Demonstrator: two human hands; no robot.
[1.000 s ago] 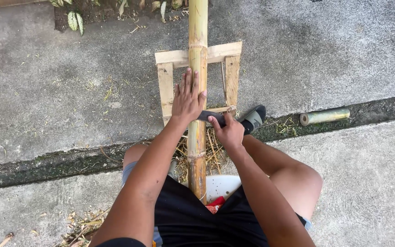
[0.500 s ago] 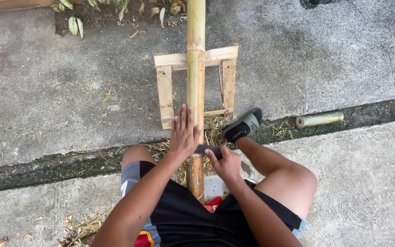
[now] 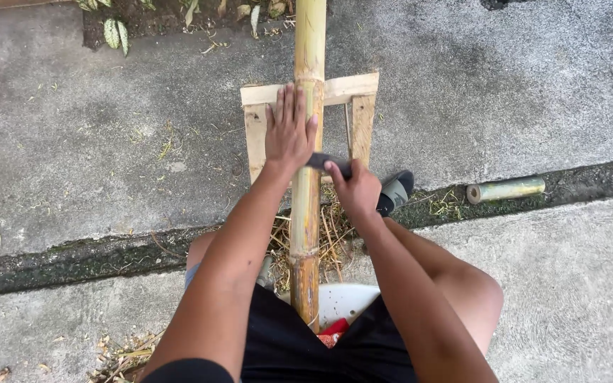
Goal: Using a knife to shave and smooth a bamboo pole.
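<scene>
A long yellow-green bamboo pole (image 3: 309, 57) runs away from me, resting on a small wooden frame (image 3: 352, 91). My left hand (image 3: 289, 131) lies flat on the pole with its fingers spread, just below the frame's top bar. My right hand (image 3: 355, 190) grips the handle of a dark-bladed knife (image 3: 326, 163), whose blade lies across the pole right under my left palm. The pole's near end sits between my knees, over a white seat (image 3: 342, 301).
A short cut bamboo piece (image 3: 505, 189) lies in the dark ground gap at the right. My dark shoe (image 3: 395, 190) is beside the frame. Dry shavings (image 3: 331, 237) litter the ground under the pole. Leafy plants (image 3: 115, 32) edge the concrete at the top.
Both hands have slid forward along the pole, away from me, carrying the knife blade up toward the wooden frame. The camera view has shifted slightly.
</scene>
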